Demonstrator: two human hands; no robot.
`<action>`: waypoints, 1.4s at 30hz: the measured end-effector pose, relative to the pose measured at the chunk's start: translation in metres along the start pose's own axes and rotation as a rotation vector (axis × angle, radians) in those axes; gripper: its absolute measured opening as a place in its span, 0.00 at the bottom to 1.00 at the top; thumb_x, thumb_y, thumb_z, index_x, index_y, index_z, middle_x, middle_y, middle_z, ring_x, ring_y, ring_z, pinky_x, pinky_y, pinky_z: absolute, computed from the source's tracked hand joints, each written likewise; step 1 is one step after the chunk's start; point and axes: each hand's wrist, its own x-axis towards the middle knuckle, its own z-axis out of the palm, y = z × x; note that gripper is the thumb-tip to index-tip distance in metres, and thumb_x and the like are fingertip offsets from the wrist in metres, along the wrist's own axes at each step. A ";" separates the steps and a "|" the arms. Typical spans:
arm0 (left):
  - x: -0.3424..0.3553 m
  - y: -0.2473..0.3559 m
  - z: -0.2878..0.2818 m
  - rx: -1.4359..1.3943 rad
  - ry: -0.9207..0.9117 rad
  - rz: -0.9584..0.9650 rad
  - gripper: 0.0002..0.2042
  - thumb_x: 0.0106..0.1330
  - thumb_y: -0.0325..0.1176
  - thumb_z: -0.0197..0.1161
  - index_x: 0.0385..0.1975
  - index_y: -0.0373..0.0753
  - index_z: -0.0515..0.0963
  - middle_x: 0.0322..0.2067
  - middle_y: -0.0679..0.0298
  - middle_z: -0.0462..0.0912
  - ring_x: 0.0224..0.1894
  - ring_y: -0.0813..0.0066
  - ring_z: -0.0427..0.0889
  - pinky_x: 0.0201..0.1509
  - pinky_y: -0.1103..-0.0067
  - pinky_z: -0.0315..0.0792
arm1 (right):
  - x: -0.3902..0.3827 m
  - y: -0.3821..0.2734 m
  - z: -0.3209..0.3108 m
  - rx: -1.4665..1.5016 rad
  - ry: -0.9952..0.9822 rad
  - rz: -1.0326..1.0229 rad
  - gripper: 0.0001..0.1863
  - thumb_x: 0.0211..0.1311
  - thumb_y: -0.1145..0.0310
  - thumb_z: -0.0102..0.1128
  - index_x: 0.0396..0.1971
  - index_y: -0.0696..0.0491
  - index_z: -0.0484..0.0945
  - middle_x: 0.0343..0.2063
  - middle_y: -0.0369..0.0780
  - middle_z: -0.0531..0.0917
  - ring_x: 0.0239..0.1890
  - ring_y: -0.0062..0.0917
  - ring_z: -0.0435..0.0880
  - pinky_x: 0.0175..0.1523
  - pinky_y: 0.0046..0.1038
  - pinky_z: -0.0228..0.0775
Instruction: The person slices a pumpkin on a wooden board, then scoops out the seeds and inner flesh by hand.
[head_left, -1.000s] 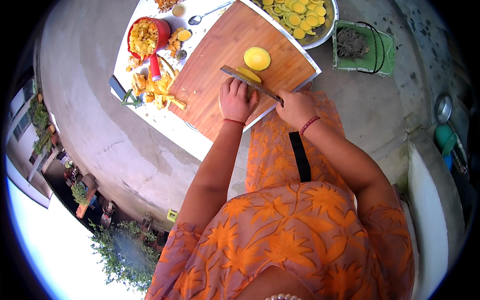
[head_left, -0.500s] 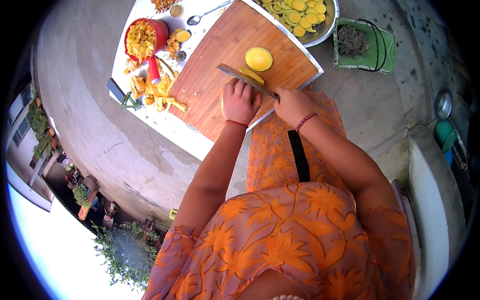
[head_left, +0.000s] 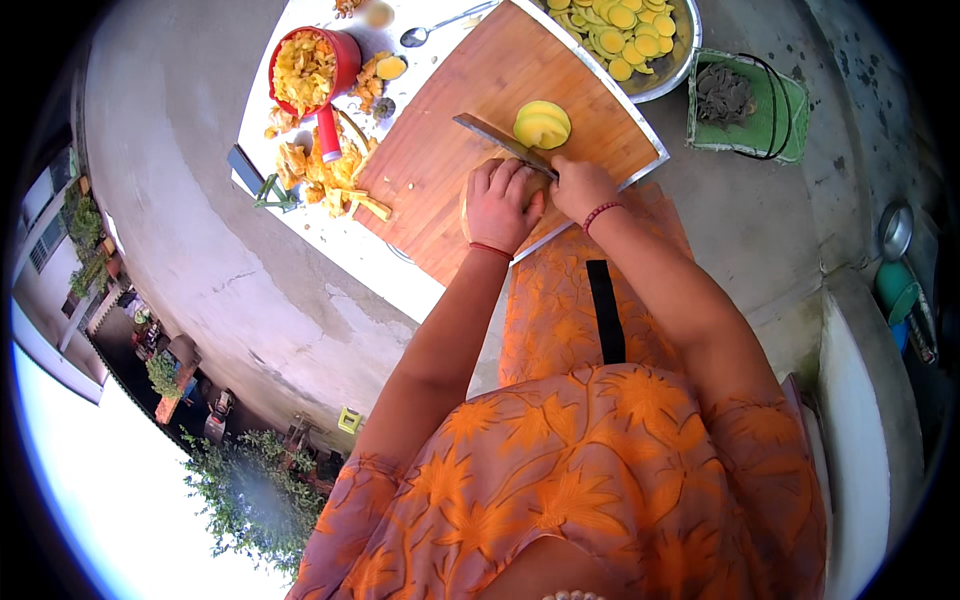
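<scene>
My right hand [head_left: 586, 190] is closed round the handle of a kitchen knife [head_left: 495, 137], whose blade slants up and left across a wooden cutting board [head_left: 440, 125]. Under the curled fingers of my left hand [head_left: 502, 207] is a piece of squash [head_left: 540, 182], held down on the board beside the blade. My hand covers most of that piece. Just beyond the knife, a few round yellow squash slices [head_left: 543, 124] with green rims overlap on the board.
A metal bowl [head_left: 692, 48] of similar slices stands past the board's right end. Left lie yellow-orange scraps [head_left: 318, 178], a red handled pot [head_left: 347, 62] of chopped yellow pieces and a spoon [head_left: 414, 37]. A green basket [head_left: 793, 125] stands far right.
The slice that leaned beside the blade now lies over the others on the board. Both hands keep their grips, and the whole view has shifted slightly.
</scene>
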 end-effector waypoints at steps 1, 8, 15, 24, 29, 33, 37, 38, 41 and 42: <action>-0.002 0.002 -0.001 -0.004 0.023 -0.010 0.18 0.47 0.34 0.71 0.41 0.42 0.80 0.46 0.63 0.80 0.51 0.56 0.76 0.55 0.65 0.74 | 0.004 0.003 0.003 0.015 -0.001 0.006 0.09 0.61 0.65 0.59 0.36 0.55 0.78 0.31 0.52 0.85 0.38 0.49 0.84 0.44 0.47 0.77; -0.001 -0.008 0.001 -0.010 0.036 -0.013 0.19 0.48 0.34 0.71 0.42 0.42 0.80 0.47 0.61 0.80 0.53 0.53 0.75 0.55 0.63 0.74 | -0.022 0.001 -0.005 0.023 0.033 -0.003 0.10 0.59 0.63 0.60 0.37 0.53 0.80 0.32 0.50 0.86 0.38 0.47 0.85 0.45 0.47 0.77; -0.004 -0.006 0.001 0.022 0.031 -0.034 0.16 0.49 0.35 0.71 0.38 0.37 0.80 0.46 0.60 0.79 0.52 0.55 0.75 0.55 0.64 0.72 | -0.082 -0.016 -0.051 0.001 -0.005 -0.025 0.09 0.59 0.65 0.59 0.34 0.54 0.79 0.27 0.50 0.84 0.33 0.45 0.85 0.38 0.45 0.78; 0.001 -0.005 0.000 0.056 -0.004 0.042 0.16 0.49 0.35 0.71 0.37 0.37 0.80 0.45 0.59 0.79 0.52 0.54 0.75 0.55 0.64 0.73 | -0.041 -0.026 -0.030 0.084 0.005 0.060 0.09 0.60 0.66 0.58 0.37 0.54 0.78 0.29 0.51 0.85 0.35 0.47 0.85 0.41 0.47 0.78; -0.002 -0.009 0.000 0.044 0.007 -0.068 0.15 0.50 0.37 0.71 0.35 0.37 0.81 0.45 0.59 0.79 0.52 0.54 0.75 0.56 0.64 0.73 | -0.054 -0.019 -0.032 -0.037 -0.104 0.034 0.10 0.62 0.65 0.56 0.40 0.53 0.78 0.31 0.51 0.85 0.37 0.47 0.85 0.43 0.47 0.77; 0.000 -0.008 -0.001 0.046 -0.001 -0.065 0.16 0.49 0.36 0.71 0.37 0.38 0.81 0.45 0.60 0.80 0.53 0.55 0.75 0.56 0.64 0.73 | -0.053 -0.012 -0.030 -0.040 -0.092 0.078 0.11 0.61 0.65 0.57 0.40 0.54 0.78 0.31 0.51 0.85 0.38 0.48 0.85 0.44 0.47 0.78; 0.005 -0.005 0.001 0.012 0.014 -0.025 0.16 0.48 0.36 0.71 0.38 0.39 0.81 0.45 0.61 0.80 0.52 0.56 0.75 0.56 0.64 0.73 | -0.016 -0.019 -0.016 -0.006 -0.105 0.079 0.13 0.60 0.66 0.58 0.43 0.52 0.80 0.37 0.50 0.86 0.42 0.46 0.86 0.50 0.46 0.77; 0.006 -0.009 -0.001 0.014 0.018 -0.021 0.17 0.48 0.36 0.71 0.39 0.39 0.80 0.46 0.61 0.80 0.52 0.55 0.75 0.56 0.63 0.73 | -0.018 -0.018 -0.015 -0.002 -0.102 0.077 0.13 0.60 0.66 0.58 0.43 0.52 0.80 0.37 0.50 0.86 0.42 0.46 0.86 0.50 0.46 0.77; -0.004 -0.008 -0.001 0.012 -0.004 -0.058 0.19 0.48 0.35 0.71 0.42 0.41 0.80 0.47 0.61 0.79 0.52 0.54 0.75 0.55 0.63 0.74 | -0.029 0.002 -0.017 -0.040 -0.124 0.066 0.12 0.61 0.65 0.58 0.42 0.53 0.80 0.38 0.51 0.86 0.43 0.46 0.85 0.51 0.45 0.77; -0.004 -0.007 -0.001 0.012 -0.005 -0.062 0.19 0.48 0.35 0.71 0.42 0.41 0.80 0.47 0.61 0.79 0.52 0.54 0.75 0.55 0.63 0.74 | -0.036 0.007 -0.016 -0.030 -0.160 0.104 0.12 0.61 0.65 0.58 0.43 0.53 0.80 0.38 0.50 0.86 0.44 0.46 0.85 0.50 0.45 0.77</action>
